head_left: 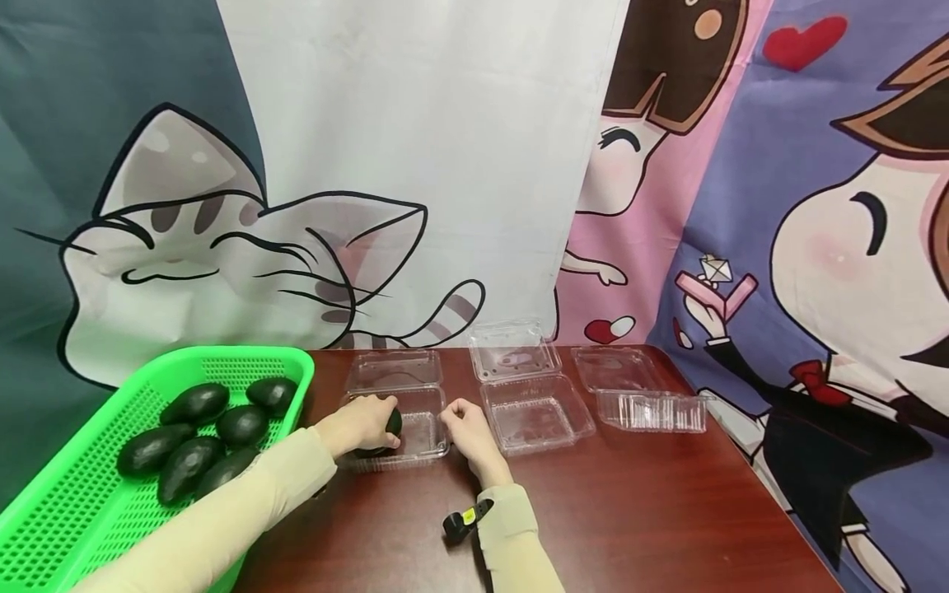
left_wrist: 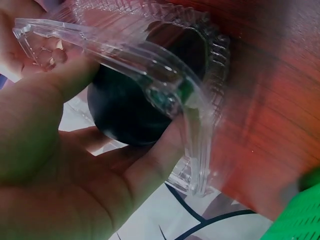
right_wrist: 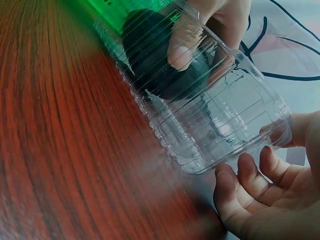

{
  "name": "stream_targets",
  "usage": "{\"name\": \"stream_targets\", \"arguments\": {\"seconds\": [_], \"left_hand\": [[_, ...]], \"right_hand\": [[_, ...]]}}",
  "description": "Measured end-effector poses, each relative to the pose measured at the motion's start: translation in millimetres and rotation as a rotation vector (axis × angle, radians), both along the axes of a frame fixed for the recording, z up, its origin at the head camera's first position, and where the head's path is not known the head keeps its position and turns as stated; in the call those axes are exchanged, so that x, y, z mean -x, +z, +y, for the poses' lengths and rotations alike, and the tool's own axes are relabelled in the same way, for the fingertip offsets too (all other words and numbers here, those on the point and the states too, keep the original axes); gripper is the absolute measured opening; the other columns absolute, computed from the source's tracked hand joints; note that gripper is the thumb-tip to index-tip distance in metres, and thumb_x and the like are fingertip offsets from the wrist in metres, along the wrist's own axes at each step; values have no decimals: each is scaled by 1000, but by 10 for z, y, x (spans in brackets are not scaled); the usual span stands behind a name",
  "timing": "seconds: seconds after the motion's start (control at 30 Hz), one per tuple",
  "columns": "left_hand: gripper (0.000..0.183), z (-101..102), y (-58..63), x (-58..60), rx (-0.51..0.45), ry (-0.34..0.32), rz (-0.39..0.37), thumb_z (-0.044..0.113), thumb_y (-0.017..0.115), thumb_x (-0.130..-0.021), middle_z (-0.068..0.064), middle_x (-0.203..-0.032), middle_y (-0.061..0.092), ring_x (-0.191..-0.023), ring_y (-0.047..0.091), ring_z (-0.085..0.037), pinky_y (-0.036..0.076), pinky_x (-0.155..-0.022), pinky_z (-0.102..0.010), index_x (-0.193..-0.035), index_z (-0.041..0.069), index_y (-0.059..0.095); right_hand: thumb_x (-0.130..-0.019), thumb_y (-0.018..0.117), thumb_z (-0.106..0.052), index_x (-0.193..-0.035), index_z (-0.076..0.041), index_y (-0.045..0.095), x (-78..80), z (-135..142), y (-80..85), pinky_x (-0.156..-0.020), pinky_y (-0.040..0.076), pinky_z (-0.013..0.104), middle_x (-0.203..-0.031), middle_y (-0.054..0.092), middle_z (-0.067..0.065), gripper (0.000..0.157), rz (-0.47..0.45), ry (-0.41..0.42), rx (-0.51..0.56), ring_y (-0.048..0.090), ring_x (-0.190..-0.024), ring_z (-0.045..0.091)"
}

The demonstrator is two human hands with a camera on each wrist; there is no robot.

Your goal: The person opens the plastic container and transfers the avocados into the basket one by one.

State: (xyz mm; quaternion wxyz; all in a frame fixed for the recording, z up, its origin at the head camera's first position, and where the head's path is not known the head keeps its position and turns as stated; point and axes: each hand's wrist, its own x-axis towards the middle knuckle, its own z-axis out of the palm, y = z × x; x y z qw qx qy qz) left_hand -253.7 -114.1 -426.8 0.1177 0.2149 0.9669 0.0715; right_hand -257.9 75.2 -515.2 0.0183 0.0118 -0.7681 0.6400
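Note:
My left hand grips a dark avocado inside the left clear plastic clamshell container, its thumb and fingers around the fruit. Beside that avocado, a second dark rounded form shows through the ribbed plastic. In the right wrist view, the left thumb lies on the dark fruit behind the container wall. At the container's right corner, my right hand pinches the rim with curled fingers, one fingertip showing through the plastic. The container stands with its lid folded back behind it.
A green perforated basket with several avocados stands at the left. Two more clear containers, a middle one and a right one, sit with lids open on the brown table. A printed curtain hangs behind.

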Motion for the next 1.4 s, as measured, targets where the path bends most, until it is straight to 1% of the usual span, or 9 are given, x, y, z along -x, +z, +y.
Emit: {"name": "stream_targets", "arguments": {"seconds": [0.1,0.27,0.5,0.77,1.07,1.13,1.2,1.3,1.4], "left_hand": [[68,12,-7,6,0,15,-16,32,83,-78,-27,-114,61,-105,60,-46,49,-85,-56,-129,-2,53],[73,29,-58,15,-2,29,-30,34,84,-76,-27,-116,61,-106,59,-45,49,-84,-56,-133,-1,52],[72,61,-113,23,-21,7,-19,30,85,-76,-28,-116,59,-106,58,-46,48,-87,-55,-132,-2,52],[70,74,-170,26,-22,17,-9,29,84,-77,-28,-118,57,-106,58,-45,49,-87,-55,-132,0,52],[68,18,-125,-43,-31,25,7,30,84,-76,-26,-113,58,-101,60,-44,50,-83,-55,-131,2,54],[68,-1,-135,-43,-40,26,19,31,84,-76,-25,-111,59,-99,61,-44,50,-81,-55,-130,3,55],[69,-20,-141,-39,-43,26,31,34,83,-77,-26,-113,59,-100,61,-44,50,-81,-55,-131,2,54],[71,-50,-144,-13,-62,15,61,37,81,-78,-26,-117,58,-103,60,-43,49,-84,-55,-134,2,53],[73,-81,-109,11,-96,-3,90,36,81,-79,-28,-120,58,-106,59,-44,48,-88,-55,-135,0,52]], "right_hand": [[-84,56,-1,-73,-8,53,-4,-6,16,-51,34,21,-60,44,-4,13,-3,-2,2,41,-54,8],[-83,57,-1,-74,-8,54,-2,-10,16,-52,34,21,-61,44,-4,12,-12,4,2,42,-55,8],[-83,59,-4,-74,-7,55,-9,-4,22,-53,34,22,-61,44,-4,11,-12,-10,-15,41,-56,9],[-85,59,-4,-74,-8,54,-12,3,30,-52,35,22,-61,45,-4,13,-18,-5,19,43,-55,8],[-86,60,-5,-74,-8,55,-7,-41,-18,-53,34,22,-62,45,-5,13,-14,-2,5,42,-56,9],[-86,60,-5,-74,-8,55,-10,-49,-21,-53,34,22,-62,44,-5,13,-10,-2,-5,42,-57,9],[-86,60,-5,-75,-7,56,-18,-53,-12,-53,35,22,-62,45,-4,13,-12,-4,-6,42,-57,9],[-86,59,-5,-76,-6,57,-25,-56,11,-54,37,23,-64,47,-3,10,-26,-15,7,44,-57,10],[-86,58,-6,-79,-5,58,-18,-55,32,-55,38,23,-66,49,-2,8,-42,-29,20,46,-57,10]]}}
